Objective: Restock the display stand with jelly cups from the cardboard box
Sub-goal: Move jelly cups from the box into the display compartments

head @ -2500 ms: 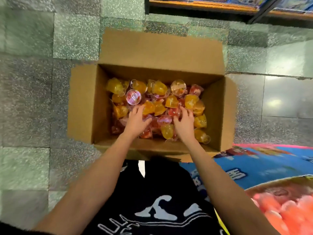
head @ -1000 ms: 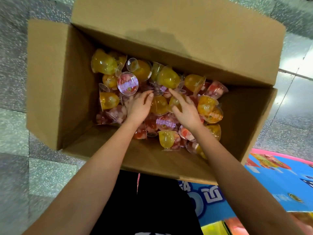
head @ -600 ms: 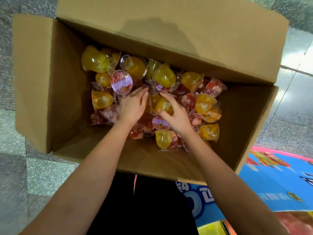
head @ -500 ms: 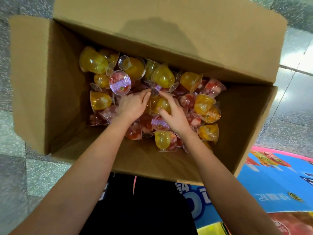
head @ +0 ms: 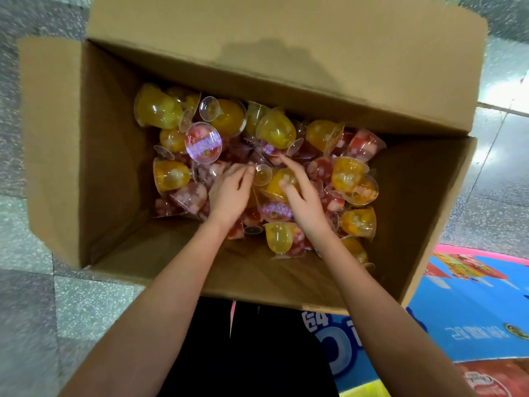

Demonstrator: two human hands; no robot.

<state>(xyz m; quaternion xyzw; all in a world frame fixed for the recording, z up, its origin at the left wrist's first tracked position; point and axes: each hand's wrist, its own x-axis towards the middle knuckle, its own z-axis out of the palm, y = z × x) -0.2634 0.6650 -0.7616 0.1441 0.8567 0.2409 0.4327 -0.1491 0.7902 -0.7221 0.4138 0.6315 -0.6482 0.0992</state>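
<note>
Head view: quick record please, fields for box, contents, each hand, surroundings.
box: cardboard box, flaps open, on tiled floor
contents: jelly cups, yellow and red, loose pile
left hand: fingertips at clear foot of yellow cup; grip unclear
right hand: thumb and index finger around same yellow cup
beside: blue printed sheet, right of box

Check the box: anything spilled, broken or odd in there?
Nothing spilled or broken that I can see. The jelly cups lie in a loose jumble in the cardboard box, on their sides or upside down, heaped toward the far end, which leaves the near-left part of its floor bare.
</note>
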